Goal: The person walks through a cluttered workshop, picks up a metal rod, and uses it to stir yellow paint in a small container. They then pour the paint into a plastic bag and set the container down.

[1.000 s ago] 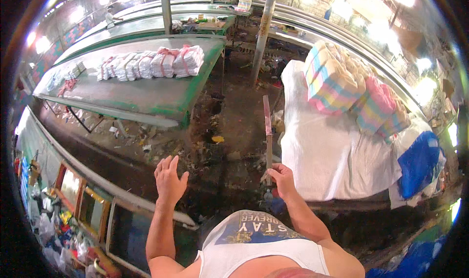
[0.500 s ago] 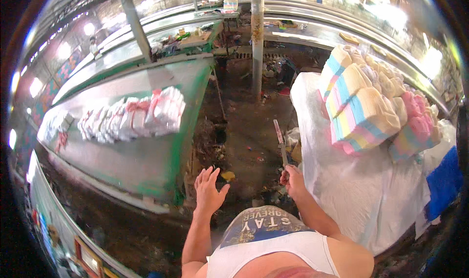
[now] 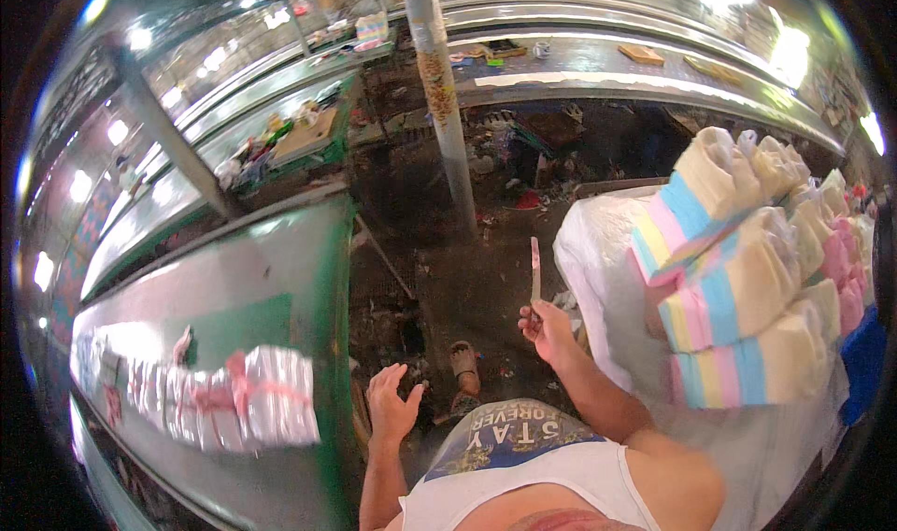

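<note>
My right hand (image 3: 551, 335) is closed on a long, thin, flat strip (image 3: 534, 265) pointing forward, pale with pink marks; what it is I cannot tell. My left hand (image 3: 392, 402) hangs open beside the green-edged table (image 3: 318, 307). On that table lie white bundles (image 3: 280, 396) tied with pink strips, glossy in the light. To my right, stacked pale fabric bundles with pastel blue, pink and yellow stripes (image 3: 724, 302) sit on a white sheet (image 3: 617, 269). My sandalled foot (image 3: 464, 368) shows on the dark floor between the tables.
A rusty metal post (image 3: 439, 83) stands ahead, another (image 3: 168, 129) at left. Dark floor (image 3: 448, 279) with scraps runs between tables. Long tables (image 3: 579, 83) with clutter cross behind. A distant person (image 3: 128, 176) stands at far left. A blue cloth (image 3: 860, 363) is at far right.
My view has moved forward: the post, the striped stacks and the white bundles are nearer and lower or larger in view. My foot now shows. My right hand still holds the strip.
</note>
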`<state>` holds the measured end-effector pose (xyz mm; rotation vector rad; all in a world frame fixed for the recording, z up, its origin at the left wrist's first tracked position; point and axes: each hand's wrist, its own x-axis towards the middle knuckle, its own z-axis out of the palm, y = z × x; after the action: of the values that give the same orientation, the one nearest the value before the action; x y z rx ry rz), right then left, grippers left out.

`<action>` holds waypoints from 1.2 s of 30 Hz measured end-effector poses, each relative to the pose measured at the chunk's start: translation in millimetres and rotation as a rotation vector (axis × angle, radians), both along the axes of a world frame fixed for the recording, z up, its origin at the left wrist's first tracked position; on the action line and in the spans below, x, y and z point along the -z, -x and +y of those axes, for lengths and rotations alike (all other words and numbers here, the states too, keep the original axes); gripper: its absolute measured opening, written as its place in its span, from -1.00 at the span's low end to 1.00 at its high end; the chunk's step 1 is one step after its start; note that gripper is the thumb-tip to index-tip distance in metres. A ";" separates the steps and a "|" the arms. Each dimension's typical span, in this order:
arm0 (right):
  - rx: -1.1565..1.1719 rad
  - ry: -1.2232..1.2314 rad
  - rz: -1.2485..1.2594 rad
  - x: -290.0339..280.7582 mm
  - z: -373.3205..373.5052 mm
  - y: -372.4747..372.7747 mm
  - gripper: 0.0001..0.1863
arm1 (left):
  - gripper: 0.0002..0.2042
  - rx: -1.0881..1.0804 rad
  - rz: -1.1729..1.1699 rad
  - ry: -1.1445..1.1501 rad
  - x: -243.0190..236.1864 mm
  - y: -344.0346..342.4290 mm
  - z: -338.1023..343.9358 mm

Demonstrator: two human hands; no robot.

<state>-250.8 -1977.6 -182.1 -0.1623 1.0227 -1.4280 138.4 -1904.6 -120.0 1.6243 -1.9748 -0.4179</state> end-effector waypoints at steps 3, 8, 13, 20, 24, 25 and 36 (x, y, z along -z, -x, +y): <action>0.111 -0.022 -0.066 20.8 -106.0 4.9 -0.81 | -0.48 0.068 0.028 -0.011 19.0 7.5 -114.4; 0.393 -0.075 -0.048 -17.6 -281.1 33.2 -0.79 | -0.49 0.148 0.121 -0.109 3.3 54.8 -298.9; 0.679 0.081 -0.053 -48.2 -420.4 109.0 -0.76 | -0.49 0.431 0.058 -0.044 -18.8 117.7 -439.5; 1.141 0.172 -0.154 -44.6 -540.7 309.3 -0.70 | -0.49 0.683 -0.036 0.052 -22.3 249.2 -615.7; 1.270 0.212 -0.091 -61.4 -587.1 408.8 -0.74 | -0.49 0.713 0.018 0.081 -22.2 339.6 -705.0; 1.310 0.177 -0.097 -57.6 -590.3 425.5 -0.75 | -0.49 0.728 0.013 0.050 -25.8 356.1 -722.0; 1.556 0.091 0.293 -63.5 -545.9 603.4 -0.69 | -0.55 1.045 0.083 -0.168 4.9 632.3 -901.1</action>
<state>-854.3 -2523.5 -118.6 0.5030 1.3717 -2.8996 -494.0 -2805.6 -124.8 0.4926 -2.6328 -1.0183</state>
